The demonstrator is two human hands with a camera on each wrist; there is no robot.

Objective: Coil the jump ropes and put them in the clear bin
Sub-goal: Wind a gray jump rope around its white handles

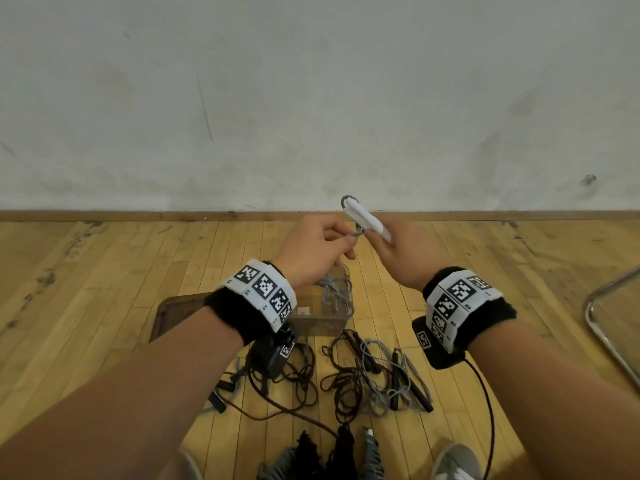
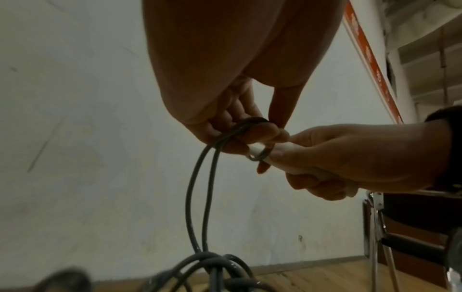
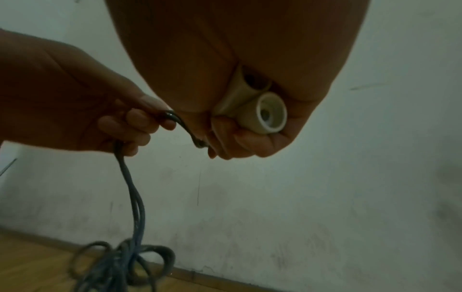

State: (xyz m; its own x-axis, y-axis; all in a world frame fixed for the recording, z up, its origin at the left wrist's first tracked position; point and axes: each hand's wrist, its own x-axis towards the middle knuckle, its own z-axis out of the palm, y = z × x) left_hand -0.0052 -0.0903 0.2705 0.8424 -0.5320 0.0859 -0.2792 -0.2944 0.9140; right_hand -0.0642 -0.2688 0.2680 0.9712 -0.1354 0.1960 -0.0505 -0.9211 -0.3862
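Below a scuffed wall (image 1: pixel 311 98), plank floor (image 1: pixel 104 271).

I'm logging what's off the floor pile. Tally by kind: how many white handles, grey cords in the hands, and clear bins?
white handles: 2
grey cord: 1
clear bin: 1
Total: 4

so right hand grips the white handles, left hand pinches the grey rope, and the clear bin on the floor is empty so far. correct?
Not quite: the clear bin is not empty. The head view shows grey rope already lying inside it. The rest holds: the right hand grips the white handles, and the left hand pinches the grey rope close to them.
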